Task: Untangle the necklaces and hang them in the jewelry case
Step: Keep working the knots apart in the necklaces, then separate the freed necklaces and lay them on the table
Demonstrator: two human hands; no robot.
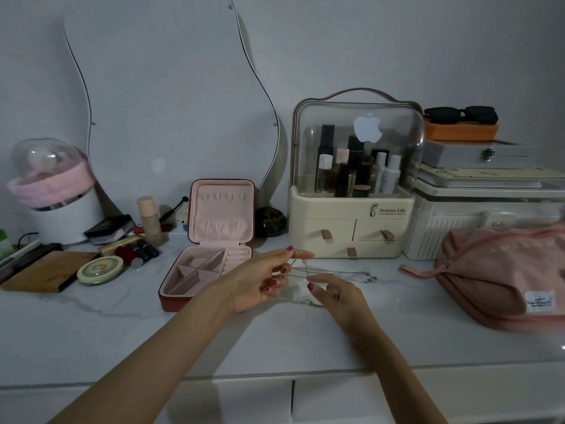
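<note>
Here, the left hand (260, 280) pinches a thin chain between thumb and fingers (301, 254), raised just above the worktop (214, 341). The right hand (333, 293) sits close below and to the right, its fingertips curled onto another strand; how firm that pinch is cannot be told. Between the two hands the necklaces (305, 272) cross in a loose knot. Their free ends trail rightward from the fingers along the worktop to small clasps (371, 278), and one strand loops beneath the palms.

Just left of the fingers stands the jewelry case (211, 258), lid up, its row of hooks (224, 197) bare; no chain hangs there yet.

Judged step: separating the strands. It is best done with slack in the chains, easing one strand out through the crossing rather than pulling both hands apart, which would tighten the knot. A clasp freed first gives an end to thread back.

Right of the fingers stands a cream cosmetics organizer (351, 221); farther right lies a pink pouch (501, 270).
</note>
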